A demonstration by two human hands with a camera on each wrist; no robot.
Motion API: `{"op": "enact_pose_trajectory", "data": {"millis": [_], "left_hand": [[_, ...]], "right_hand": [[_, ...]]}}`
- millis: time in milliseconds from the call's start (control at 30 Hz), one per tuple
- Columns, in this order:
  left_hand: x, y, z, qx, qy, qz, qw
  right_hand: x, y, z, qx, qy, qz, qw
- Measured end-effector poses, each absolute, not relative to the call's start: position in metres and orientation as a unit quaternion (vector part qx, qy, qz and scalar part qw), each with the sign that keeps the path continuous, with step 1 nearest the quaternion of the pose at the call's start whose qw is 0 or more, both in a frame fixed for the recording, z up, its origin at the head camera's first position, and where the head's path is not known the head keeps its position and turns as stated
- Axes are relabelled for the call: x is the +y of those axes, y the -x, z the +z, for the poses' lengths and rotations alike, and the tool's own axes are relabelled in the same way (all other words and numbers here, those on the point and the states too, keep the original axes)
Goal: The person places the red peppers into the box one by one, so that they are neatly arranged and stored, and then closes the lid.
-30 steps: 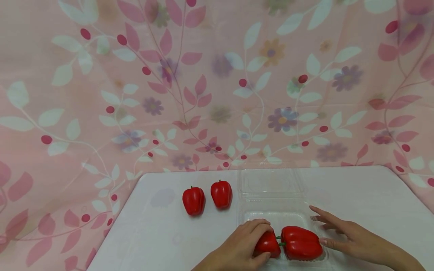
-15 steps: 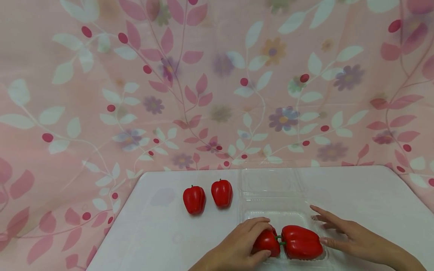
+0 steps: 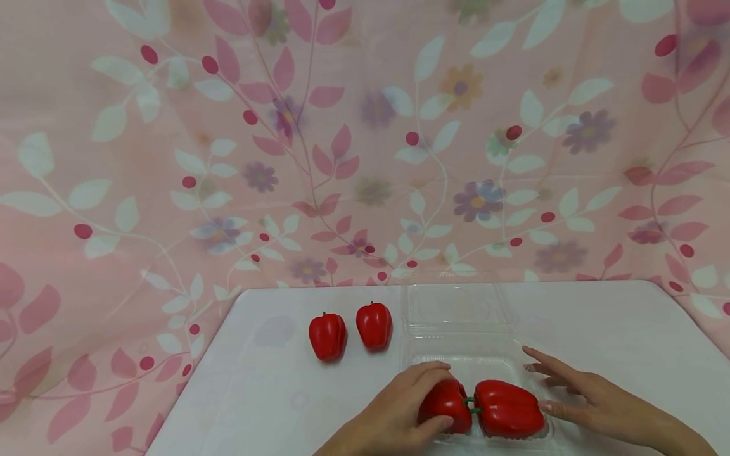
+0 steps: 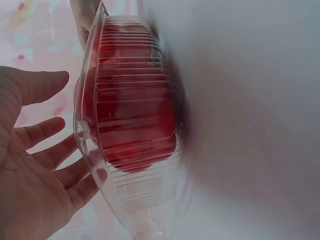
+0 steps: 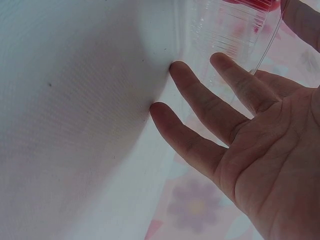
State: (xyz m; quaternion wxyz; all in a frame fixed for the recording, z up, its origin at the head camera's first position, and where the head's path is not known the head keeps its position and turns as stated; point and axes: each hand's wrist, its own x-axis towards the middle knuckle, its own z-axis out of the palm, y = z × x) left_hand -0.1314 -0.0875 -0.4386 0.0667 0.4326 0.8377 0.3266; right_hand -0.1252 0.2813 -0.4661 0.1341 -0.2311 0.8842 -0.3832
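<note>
Two red bell peppers lie on their sides in a clear plastic clamshell container (image 3: 433,361), stems facing each other. My left hand (image 3: 402,405) is over the outer side of the left pepper (image 3: 447,405). In the left wrist view its thumb and fingers (image 4: 42,87) are spread and loosely bent, apart from the pepper, near the container's rim. By the right pepper (image 3: 507,408), my right hand (image 3: 587,399) has its thumb at the pepper's base end. The other fingers (image 5: 195,100) stretch out beside the container, two fingertips at the white tabletop.
Two more red bell peppers, one (image 3: 327,337) farther left and one (image 3: 374,325) nearer the container, stand on the white table (image 3: 256,392). The clear lid (image 3: 453,307) lies folded back behind the tray. A pink floral cloth (image 3: 365,139) hangs behind the table.
My left hand has shifted slightly left and its fingers have loosened off the left pepper, showing more of it. The right hand stays in place.
</note>
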Motion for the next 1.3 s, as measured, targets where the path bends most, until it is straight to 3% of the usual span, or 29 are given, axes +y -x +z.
{"op": "enact_pose_trajectory", "data": {"millis": [900,1300], "left_hand": [[-0.116,0.138,-0.423,0.868,-0.354,0.347,-0.032],[-0.133,0.143,-0.424,0.885,-0.31,0.345,-0.04]], "right_hand": [[0.282,0.126,-0.465,0.891,0.226,-0.37,0.133],[0.281,0.126,-0.466,0.882,0.215,-0.393,0.146]]}}
